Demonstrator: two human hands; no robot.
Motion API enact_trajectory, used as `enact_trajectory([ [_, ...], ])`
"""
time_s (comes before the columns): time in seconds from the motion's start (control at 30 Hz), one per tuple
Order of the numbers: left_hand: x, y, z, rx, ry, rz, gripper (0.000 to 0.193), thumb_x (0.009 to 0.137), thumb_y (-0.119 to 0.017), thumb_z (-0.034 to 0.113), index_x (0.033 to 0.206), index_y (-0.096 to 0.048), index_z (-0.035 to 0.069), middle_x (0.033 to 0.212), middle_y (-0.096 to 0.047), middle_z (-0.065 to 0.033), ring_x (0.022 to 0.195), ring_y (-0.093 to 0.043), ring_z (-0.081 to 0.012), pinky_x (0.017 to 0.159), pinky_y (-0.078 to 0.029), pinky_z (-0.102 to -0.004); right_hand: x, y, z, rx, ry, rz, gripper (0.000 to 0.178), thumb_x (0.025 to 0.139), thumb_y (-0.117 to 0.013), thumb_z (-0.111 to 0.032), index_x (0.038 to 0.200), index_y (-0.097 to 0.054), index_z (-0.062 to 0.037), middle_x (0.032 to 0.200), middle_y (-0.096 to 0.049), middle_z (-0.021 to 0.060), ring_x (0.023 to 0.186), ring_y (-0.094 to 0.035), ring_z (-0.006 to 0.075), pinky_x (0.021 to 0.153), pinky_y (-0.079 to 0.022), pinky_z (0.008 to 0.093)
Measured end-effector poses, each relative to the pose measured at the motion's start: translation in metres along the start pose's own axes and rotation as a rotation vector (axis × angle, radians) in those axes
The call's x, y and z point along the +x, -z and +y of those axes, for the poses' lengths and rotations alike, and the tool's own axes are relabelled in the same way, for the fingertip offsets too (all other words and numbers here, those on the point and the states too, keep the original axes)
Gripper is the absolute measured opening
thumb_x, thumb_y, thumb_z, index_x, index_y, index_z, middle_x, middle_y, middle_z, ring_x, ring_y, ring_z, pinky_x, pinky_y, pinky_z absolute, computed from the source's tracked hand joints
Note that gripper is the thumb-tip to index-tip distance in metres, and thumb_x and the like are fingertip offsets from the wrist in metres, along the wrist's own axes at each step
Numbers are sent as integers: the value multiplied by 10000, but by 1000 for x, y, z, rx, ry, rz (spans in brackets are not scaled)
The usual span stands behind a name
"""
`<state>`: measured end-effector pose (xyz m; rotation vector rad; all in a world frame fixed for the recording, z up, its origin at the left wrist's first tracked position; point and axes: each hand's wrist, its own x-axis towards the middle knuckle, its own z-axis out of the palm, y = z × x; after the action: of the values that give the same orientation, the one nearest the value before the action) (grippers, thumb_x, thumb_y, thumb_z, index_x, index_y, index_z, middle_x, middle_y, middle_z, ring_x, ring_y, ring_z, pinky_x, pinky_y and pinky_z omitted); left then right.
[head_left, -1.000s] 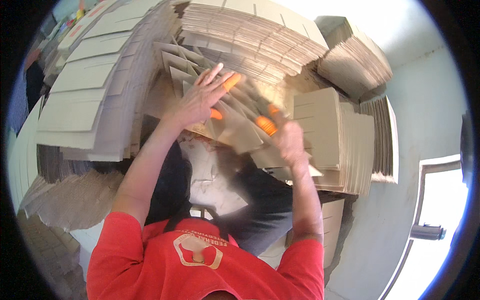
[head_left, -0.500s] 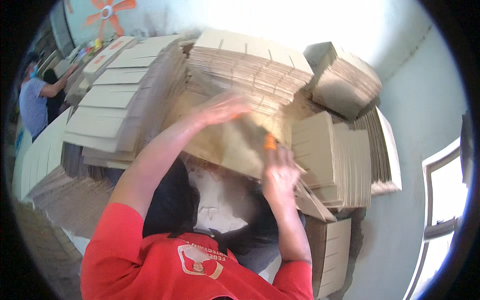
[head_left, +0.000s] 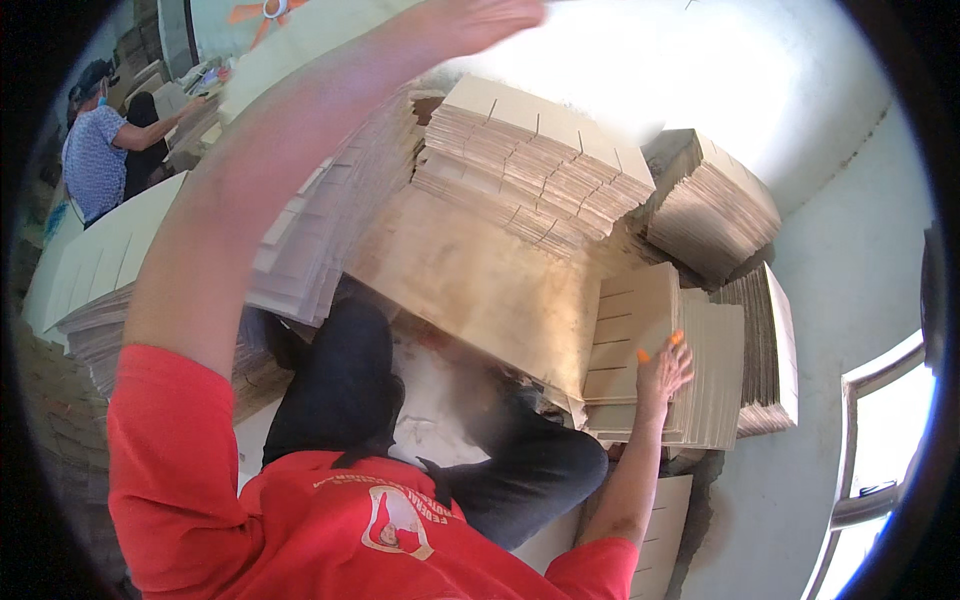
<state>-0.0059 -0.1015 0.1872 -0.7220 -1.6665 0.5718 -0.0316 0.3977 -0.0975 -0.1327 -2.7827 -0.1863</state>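
My left hand (head_left: 490, 22) is raised high at the top edge, slightly blurred, its fingers stretched out and no object visible in them. Behind that forearm a pale cardboard sheet (head_left: 300, 55) shows in part; whether anything supports it is hidden. Over the right-hand row of upright slotted cardboard pieces (head_left: 628, 335) hovers or rests my right hand (head_left: 667, 370), fingers spread, with orange covers on the thumb and a finger. Between my hands lies a bare wooden board (head_left: 480, 275) in front of my knees.
A tall stack of slotted cardboard (head_left: 540, 135) stands at the board's far side. More bundles stand at the right, including one by the wall (head_left: 715, 205). Stacks (head_left: 110, 250) line the left. A co-worker (head_left: 100, 150) sits far left, near an orange fan (head_left: 268, 10).
My left hand has swung up and away from the board. My right hand has moved right, off the cardboard it was handling, to the upright row. The pieces over the board are gone.
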Motion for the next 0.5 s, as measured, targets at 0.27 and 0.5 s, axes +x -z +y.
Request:
enact_trajectory([
  [0.27, -170, -44, -5, 239, 593, -966, 140, 787, -639, 35, 857, -737, 107, 868, -721, -108, 867, -723, -282, 704, -571, -387, 11, -48, 28, -85, 31, -36, 504, 792, -770, -162, 1227, -579, 5, 1321, -516, 178, 1233, -469, 330, 948, -431, 475],
  [0.5, -232, -56, 18, 245, 893, -1298, 198, 852, -675, 217, 988, -747, 93, 900, -728, -134, 905, -719, -346, 706, -587, -439, 22, -58, 41, 84, 69, 113, 400, 772, -734, -43, 1137, -582, 18, 1097, -626, 210, 1020, -595, 360, 848, -495, 429],
])
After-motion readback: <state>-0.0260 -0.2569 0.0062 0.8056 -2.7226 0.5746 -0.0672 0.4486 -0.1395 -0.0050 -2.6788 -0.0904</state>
